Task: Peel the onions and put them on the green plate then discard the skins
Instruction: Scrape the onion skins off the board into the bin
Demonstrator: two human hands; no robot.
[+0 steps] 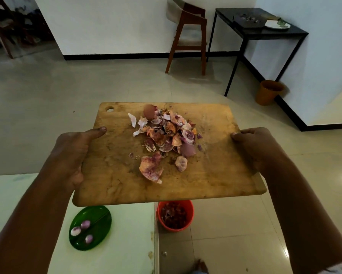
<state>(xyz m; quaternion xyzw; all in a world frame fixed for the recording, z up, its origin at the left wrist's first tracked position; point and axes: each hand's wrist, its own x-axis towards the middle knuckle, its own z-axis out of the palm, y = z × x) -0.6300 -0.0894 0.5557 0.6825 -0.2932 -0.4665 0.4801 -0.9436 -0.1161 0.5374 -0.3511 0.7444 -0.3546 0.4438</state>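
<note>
I hold a worn wooden cutting board (110,175) level in the air with both hands. My left hand (71,153) grips its left edge, thumb on top. My right hand (255,145) grips the right edge. A pile of purple and orange onion skins (166,135) lies on the middle of the board. Below, on the white table, a green plate (98,216) holds three peeled onions (81,228). A red bin (175,215) with skins inside stands on the floor beside the table, partly hidden under the board's near edge.
The white table (126,244) ends at its right edge just left of the red bin. Farther off stand a wooden chair (188,36), a black side table (265,32) with a plate on it, and an orange bin (268,91) on the tiled floor.
</note>
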